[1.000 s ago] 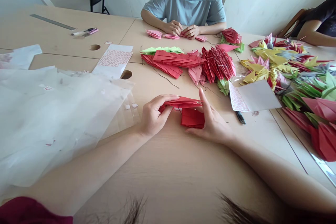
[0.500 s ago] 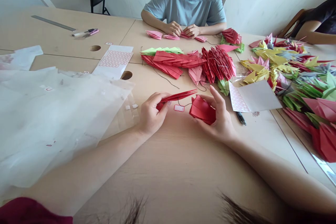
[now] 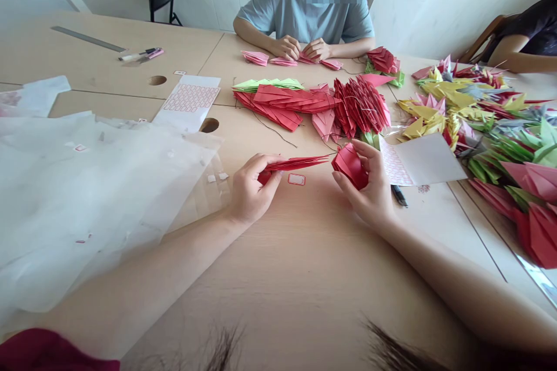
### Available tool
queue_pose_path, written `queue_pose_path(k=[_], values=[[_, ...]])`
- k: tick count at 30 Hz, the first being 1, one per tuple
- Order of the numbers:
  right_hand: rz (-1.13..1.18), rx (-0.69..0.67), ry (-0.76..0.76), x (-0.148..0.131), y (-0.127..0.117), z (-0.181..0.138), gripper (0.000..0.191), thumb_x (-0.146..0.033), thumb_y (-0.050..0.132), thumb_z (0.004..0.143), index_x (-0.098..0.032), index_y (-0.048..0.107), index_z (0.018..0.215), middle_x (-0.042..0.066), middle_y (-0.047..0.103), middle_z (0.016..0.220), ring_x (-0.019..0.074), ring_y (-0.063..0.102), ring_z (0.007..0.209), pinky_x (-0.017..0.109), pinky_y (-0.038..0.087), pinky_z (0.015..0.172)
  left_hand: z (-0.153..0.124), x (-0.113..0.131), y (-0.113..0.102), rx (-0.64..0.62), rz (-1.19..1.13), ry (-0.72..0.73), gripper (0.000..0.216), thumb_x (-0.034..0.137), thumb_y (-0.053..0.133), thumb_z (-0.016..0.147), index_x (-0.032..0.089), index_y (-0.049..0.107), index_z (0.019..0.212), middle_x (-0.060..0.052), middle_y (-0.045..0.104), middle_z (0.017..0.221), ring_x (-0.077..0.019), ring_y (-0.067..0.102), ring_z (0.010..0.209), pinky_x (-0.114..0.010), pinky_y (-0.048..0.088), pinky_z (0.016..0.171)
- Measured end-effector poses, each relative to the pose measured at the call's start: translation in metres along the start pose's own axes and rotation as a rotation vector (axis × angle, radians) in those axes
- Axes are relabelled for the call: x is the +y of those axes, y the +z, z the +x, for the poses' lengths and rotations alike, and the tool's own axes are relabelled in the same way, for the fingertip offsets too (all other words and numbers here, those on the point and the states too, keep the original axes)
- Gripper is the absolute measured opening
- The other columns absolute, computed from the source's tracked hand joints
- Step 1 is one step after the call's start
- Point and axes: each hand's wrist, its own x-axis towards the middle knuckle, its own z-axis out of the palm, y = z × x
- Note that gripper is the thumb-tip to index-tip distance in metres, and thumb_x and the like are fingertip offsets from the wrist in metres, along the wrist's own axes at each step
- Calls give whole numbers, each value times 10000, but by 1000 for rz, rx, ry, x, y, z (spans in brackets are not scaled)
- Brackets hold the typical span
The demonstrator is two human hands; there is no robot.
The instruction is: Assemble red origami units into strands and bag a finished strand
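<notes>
My left hand [image 3: 255, 191] is closed around a flat stack of red folded paper [image 3: 300, 163], whose pointed ends stick out to the right. In my right hand [image 3: 373, 188] is another bundle of red folded paper [image 3: 351, 167], held between thumb and fingers. A thin dark cord shows in the gap between the two bundles. Below that gap a small white label with a red border [image 3: 296, 179] lies on the table. Just beyond my hands rests a pile of red folded paper strung together [image 3: 361, 107], with green folded paper [image 3: 270, 84] behind it.
Translucent plastic bags [image 3: 87, 197] cover the left side. A label sheet [image 3: 189, 101] lies behind them, and a folded label sheet [image 3: 429, 159] and a pen [image 3: 399, 196] sit by my right hand. Colourful folded paper [image 3: 487, 110] heaps at right. A person [image 3: 313, 17] works opposite with pink pieces.
My right hand has moved right and slightly up with its red bundle, widening the gap between the two bundles. The left hand's stack tips slightly lower; that hand stays in place.
</notes>
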Motion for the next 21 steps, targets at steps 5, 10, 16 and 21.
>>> queue_pose_path(k=[5,10,16,21], values=[[-114,-41,-65,-5,-2,-1,578,-342,661,827,-259,414,1343,108,544,1272,274,554,1137,473,486,938,-1,0,0,9,-13,-24,190,147,616,856,192,671,1032,-57,697,1049,-180,657,997,-301,549,845],[-236,-112,-133,-5,1,-1,554,-299,642,828,-261,421,1334,115,558,1283,308,535,1179,506,460,948,-2,-1,0,15,-40,-48,168,199,621,868,185,665,1030,-65,695,1036,-180,662,978,-292,560,814],[-237,-168,-181,-5,0,-2,522,-363,644,845,-253,451,1317,131,520,1355,329,487,1255,559,401,1014,-3,-1,0,-49,-84,-39,174,193,620,866,192,668,1033,-81,696,1027,-222,656,1065,-364,549,926],[-94,66,-310,-10,-5,-2,227,-213,599,879,-263,590,1100,87,581,1206,271,555,1156,502,453,983,-3,3,1,-89,-65,29,146,175,626,856,192,680,990,-76,703,972,-227,662,1054,-377,546,938]])
